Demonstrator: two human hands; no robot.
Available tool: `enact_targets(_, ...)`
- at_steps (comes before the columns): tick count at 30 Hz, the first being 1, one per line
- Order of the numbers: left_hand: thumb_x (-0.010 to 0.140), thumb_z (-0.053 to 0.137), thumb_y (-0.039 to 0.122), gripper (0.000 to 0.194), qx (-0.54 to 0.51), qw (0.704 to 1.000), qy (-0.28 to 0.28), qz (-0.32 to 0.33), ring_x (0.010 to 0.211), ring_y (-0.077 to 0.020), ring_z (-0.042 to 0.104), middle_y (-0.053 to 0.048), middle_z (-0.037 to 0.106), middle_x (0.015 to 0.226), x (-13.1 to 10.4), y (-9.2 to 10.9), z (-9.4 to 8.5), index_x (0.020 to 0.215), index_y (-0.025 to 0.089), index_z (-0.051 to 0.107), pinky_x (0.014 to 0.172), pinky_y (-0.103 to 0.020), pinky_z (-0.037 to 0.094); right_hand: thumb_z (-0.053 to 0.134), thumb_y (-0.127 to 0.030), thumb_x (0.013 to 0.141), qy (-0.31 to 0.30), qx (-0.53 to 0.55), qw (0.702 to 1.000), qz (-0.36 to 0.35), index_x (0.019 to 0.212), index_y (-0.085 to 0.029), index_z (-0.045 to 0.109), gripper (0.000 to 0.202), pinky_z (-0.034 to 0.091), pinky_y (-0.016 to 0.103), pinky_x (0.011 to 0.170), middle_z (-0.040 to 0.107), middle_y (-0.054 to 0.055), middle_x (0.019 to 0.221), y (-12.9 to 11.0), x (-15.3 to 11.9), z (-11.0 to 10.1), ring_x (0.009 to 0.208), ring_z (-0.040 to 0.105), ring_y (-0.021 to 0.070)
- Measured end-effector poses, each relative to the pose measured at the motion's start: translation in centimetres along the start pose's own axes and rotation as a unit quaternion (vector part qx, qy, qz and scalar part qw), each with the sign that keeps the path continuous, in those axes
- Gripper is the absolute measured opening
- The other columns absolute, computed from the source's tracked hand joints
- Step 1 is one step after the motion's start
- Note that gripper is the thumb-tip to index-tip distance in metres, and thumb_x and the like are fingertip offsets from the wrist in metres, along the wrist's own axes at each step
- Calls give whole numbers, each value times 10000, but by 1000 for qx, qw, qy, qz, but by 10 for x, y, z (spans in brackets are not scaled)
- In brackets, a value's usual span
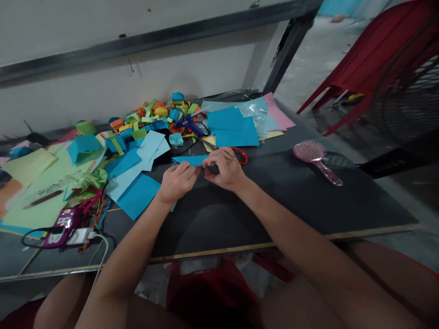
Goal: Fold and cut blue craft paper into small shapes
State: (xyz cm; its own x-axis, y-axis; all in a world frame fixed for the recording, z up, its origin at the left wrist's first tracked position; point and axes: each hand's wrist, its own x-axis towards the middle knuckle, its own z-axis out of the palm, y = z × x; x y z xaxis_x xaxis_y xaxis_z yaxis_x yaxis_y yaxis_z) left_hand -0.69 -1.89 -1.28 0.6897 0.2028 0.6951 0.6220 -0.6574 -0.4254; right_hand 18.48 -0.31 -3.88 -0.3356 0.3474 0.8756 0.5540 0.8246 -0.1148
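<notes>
Between my hands, just above the dark tabletop, is a piece of blue paper (192,160) that looks folded to a point on its left. My left hand (180,181) is closed, its thumb and finger pinching the near edge. Close beside it, my right hand (224,170) pinches the same paper at its right part; the fingertips nearly meet. Scissors with red handles (243,156) lie behind my right hand, which partly hides them. Left of my left hand lie blue paper sheets (139,195) and pale blue sheets (152,148).
Behind are a heap of small folded paper pieces (151,116), a blue glue gun (188,124) and stacked paper (236,130). A pink hairbrush (313,155) lies right. A purple power strip (65,224) with cables sits left. A fan (408,91) and red chair (363,59) stand beyond the table.
</notes>
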Motion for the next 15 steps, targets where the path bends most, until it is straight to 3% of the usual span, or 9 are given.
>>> enact_targets(6,912,542,158,226,-50,998,-32,21,654,-143,546,6,514,579,-3,-7,-2,689,186,554,522,-313,314,539,-154,819,-33,-6,999,17,907,-225,516,116,448,373,803,675,36,836,5,-1,-2,848,635,214)
enact_targets(9,908,548,158,212,-50,998,-23,42,654,-147,549,5,515,574,-5,-10,-1,698,185,566,518,-317,304,553,-189,873,-19,-19,1000,1,874,-225,562,38,452,365,810,685,30,830,8,-4,-1,826,635,197)
enact_targets(12,911,551,176,103,-46,998,-30,29,721,-160,575,-17,596,660,-5,-12,-1,840,193,625,576,-315,355,582,-196,892,9,-56,998,-7,725,-238,591,173,448,344,771,636,-4,703,10,-6,0,696,602,155)
enact_targets(15,912,562,222,93,-42,999,-34,7,696,-166,560,-25,613,677,-4,-10,-1,955,204,642,588,-322,364,627,-239,881,41,-91,995,-4,706,-261,652,178,436,345,753,572,-11,647,8,-7,2,650,563,144)
